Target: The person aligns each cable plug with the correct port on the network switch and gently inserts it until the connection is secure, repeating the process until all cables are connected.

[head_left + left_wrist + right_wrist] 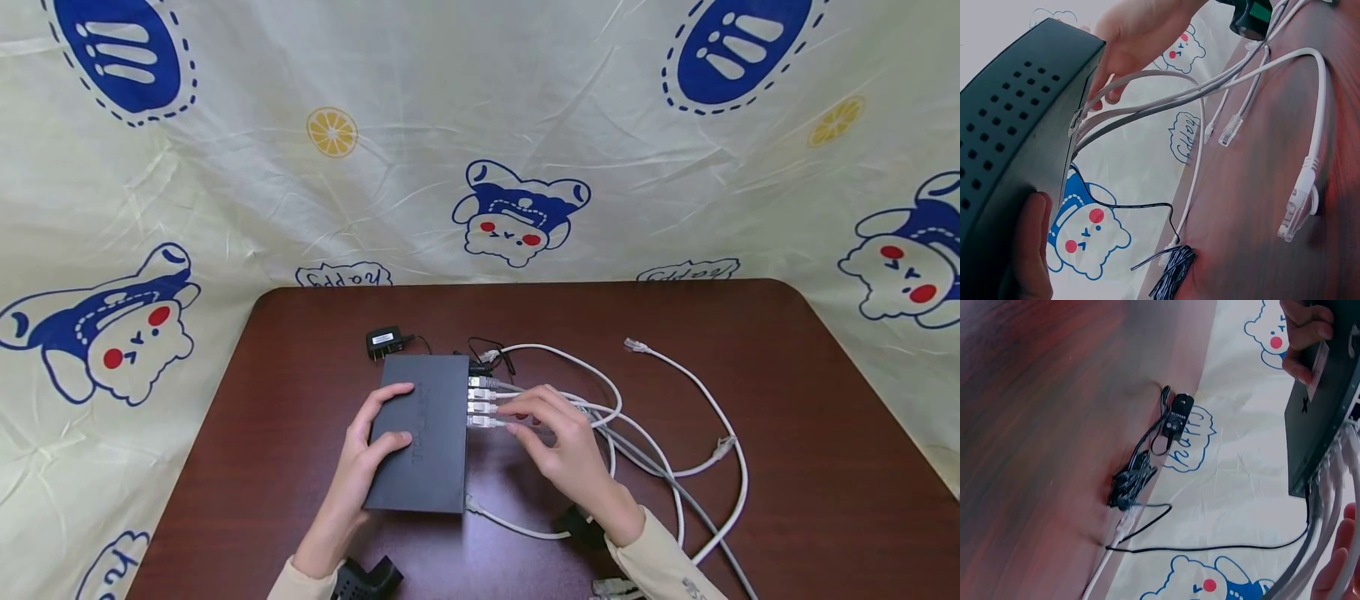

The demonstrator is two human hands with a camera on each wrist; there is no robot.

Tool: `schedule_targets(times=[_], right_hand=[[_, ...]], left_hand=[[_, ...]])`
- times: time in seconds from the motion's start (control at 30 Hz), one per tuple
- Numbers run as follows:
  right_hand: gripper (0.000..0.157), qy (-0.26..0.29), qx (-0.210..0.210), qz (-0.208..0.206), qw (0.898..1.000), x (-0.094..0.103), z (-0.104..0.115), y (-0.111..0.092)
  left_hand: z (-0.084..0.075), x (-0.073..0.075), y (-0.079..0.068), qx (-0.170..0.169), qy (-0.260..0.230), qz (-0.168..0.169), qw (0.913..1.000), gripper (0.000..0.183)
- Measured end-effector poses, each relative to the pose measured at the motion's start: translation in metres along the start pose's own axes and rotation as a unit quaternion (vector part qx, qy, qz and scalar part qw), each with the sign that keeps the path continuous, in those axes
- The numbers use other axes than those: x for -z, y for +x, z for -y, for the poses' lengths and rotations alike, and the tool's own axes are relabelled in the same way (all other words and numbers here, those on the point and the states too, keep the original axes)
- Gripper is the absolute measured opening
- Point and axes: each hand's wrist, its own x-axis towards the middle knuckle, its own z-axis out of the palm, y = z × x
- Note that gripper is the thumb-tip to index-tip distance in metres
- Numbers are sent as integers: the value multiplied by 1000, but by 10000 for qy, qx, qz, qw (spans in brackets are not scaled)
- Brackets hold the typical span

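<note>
In the head view my left hand (365, 458) grips a dark grey network switch (423, 467) from its left side, thumb and a finger on the top, other fingers under it. The wrist views show the switch lifted above the table. Several network cables are plugged side by side into its right edge, among them a grey network cable (1141, 114) and white ones. My right hand (562, 437) is at this edge, thumb and fingertips pinching a white network cable (489, 422) just behind its clear plug. A thin black power cord (1222, 548) also runs to the switch.
Behind the switch lie a black power adapter (385, 340) and a bundled black cord (1130, 481). Loose white cable ends lie on the brown table (817, 467), one with a clear plug (636, 345) at the back. A patterned cloth (405, 208) hangs behind the table.
</note>
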Motion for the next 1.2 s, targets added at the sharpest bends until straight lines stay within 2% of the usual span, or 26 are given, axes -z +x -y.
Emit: schedule_targets(times=[0.3, 0.53, 0.8, 1.03, 1.2], right_hand=[[31, -135, -522, -95, 9985, 22, -5, -8], [40, -217, -561, -385, 9974, 41, -11, -16], [37, -324, -1126, -431, 9922, 64, -11, -27], [37, -795, -1485, -521, 9843, 87, -4, -35], [39, -1358, -1649, -617, 9750, 102, -14, -52]], left_hand=[[-1, 1, 2, 14, -147, 64, 9999, 51], [-3, 3, 4, -45, -306, 148, 9994, 51], [-3, 4, 3, 30, -315, 138, 9994, 51], [-4, 5, 1, 102, -319, 105, 9994, 50], [-5, 7, 0, 112, -409, 135, 9990, 50]])
